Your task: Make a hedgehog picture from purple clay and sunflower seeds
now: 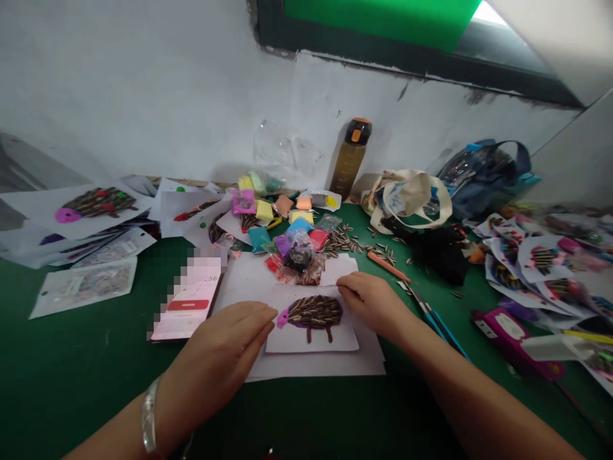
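Your left grip (230, 338) lies flat and open, fingers together, holding nothing, with its fingertips (272, 313) right at the left edge of the hedgehog card (311, 326). Your right grip (371, 303) sits curled over the card's top right corner. It touches the card, but whether it pinches it is hard to see. The card, with a hedgehog of striped sunflower seeds, a pink head and brown legs, lies between your grips on a larger white sheet (311, 367).

Below that sheet, green worktop (71, 358) stays open down to your forearms, and more open green runs left of the phone (189, 300), which lies just beyond your left grip. The phone's screen is pink with a red button, part of it is pixelated, and only ".56" can be read.

Beyond the card, bags of coloured clay (287, 223) crowd the sheet's far edge, with loose sunflower seeds (345, 243) and an orange pencil (387, 266) just to their right. Blue-handled scissors (433, 319) lie just beyond your right grip, and a pink pouch (512, 338) with an unreadable white label sits further right. Printed seed pictures (541, 262) pile up along the right side, and more (96, 207) spread along the left. A brown bottle with an orange cap (349, 153) stands against the wall at the back, and no brand shows on it.
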Motion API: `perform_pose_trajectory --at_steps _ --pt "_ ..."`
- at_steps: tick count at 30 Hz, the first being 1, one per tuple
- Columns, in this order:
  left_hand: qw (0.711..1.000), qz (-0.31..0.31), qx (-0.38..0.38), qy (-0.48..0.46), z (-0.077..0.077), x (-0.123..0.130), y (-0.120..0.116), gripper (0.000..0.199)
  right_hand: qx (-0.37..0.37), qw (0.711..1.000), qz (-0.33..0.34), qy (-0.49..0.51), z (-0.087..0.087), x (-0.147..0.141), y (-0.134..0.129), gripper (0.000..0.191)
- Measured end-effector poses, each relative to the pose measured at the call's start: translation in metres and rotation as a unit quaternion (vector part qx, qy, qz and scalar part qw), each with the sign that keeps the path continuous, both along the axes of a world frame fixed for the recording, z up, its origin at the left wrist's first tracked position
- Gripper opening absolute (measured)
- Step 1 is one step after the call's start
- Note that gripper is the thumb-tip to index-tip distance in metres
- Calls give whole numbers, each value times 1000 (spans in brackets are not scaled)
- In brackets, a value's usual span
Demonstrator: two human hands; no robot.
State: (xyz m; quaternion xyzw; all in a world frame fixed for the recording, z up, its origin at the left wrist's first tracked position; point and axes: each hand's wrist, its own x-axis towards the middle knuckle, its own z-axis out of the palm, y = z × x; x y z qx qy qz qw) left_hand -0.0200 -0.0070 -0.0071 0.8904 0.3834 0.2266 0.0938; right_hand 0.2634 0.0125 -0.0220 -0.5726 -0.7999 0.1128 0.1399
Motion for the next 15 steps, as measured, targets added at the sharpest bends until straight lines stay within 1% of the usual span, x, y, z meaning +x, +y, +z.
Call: perform_pose_trajectory --at_steps 3,6,8,11,15 --pt "998 -14 -57 -3 4 10 3 24 12 1000 -4 16 17 -1 10 25" --pt "996 -17 -86 15 3 17 4 27 25 999 -7 32 28 -7 31 22" --pt "994 -25 -105 31 2 19 4 30 23 998 -28 47 29 -13 48 21" --pt "992 -31 -115 45 2 18 5 32 18 995 -79 65 25 -18 76 23" --pt "991 -27 -121 47 3 18 9 34 32 992 -99 67 20 -18 100 27"
